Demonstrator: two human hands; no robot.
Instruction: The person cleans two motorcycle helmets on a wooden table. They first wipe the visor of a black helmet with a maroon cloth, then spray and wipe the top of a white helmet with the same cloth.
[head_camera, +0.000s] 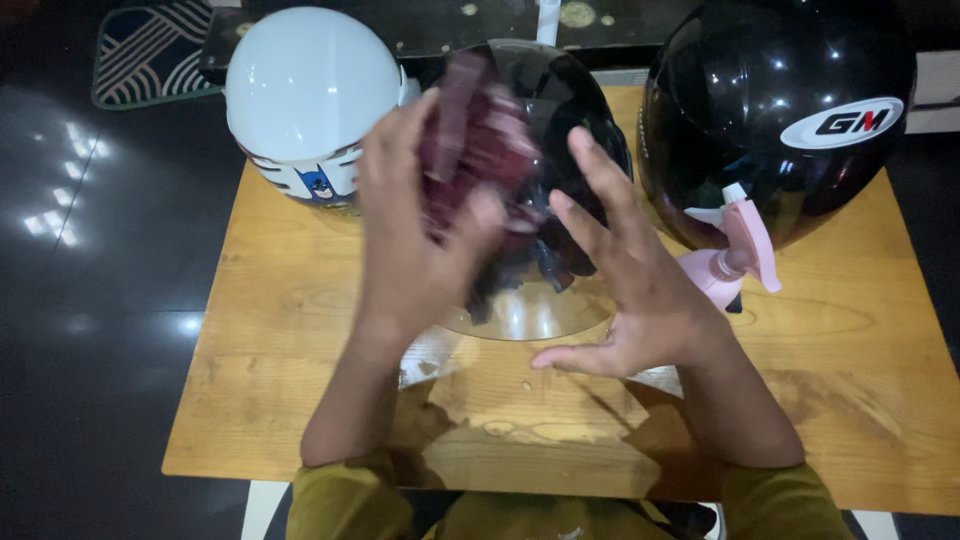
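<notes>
A black helmet with a clear visor (540, 300) stands in the middle of the wooden table (300, 300). My left hand (405, 235) grips a dark red cloth (480, 140) and presses it against the helmet's top and visor; the cloth is blurred. My right hand (625, 275) lies flat with spread fingers on the helmet's right side.
A white helmet with a cartoon sticker (305, 100) stands at the back left, a glossy black helmet (775, 110) at the back right. A pink spray bottle (730, 260) stands just right of my right hand. Dark shiny floor surrounds the table; a striped mat (145, 50) lies far left.
</notes>
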